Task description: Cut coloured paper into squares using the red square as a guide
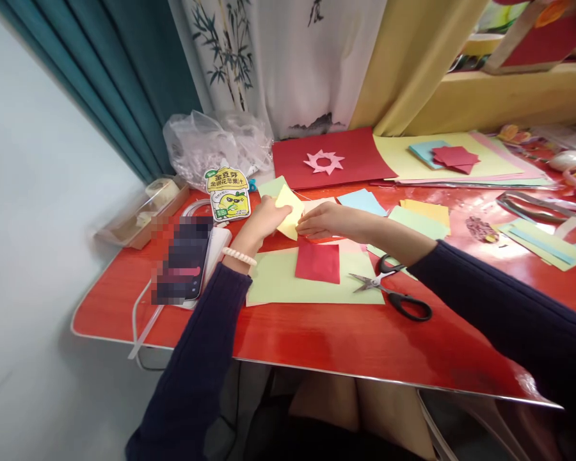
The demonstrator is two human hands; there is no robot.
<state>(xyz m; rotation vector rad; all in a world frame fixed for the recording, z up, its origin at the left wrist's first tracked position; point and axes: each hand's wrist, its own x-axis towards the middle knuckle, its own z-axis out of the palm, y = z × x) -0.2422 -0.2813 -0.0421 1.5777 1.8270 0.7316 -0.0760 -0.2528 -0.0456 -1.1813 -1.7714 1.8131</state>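
A piece of yellow paper (289,214) is raised above the table, tilted, with its pointed corner up. My left hand (265,218) grips it from the left, thumb across its face. At its lower right edge, the fingertips of my right hand (324,221) are closed together on the paper. A red paper square (317,263) lies just below on a pale green sheet (273,282). Scissors (388,291) with black handles rest partly open at that sheet's right side. Beyond my hands are blue (363,202) and light green paper sheets (413,221).
A pink paper ring (324,162) lies on red card (288,169) at the back. To the left are a phone (185,256), a lemon-printed pack (229,197), a clear plastic bag (216,144) and a box (144,214). Paper strips (547,243) lie at right on the red table (317,339).
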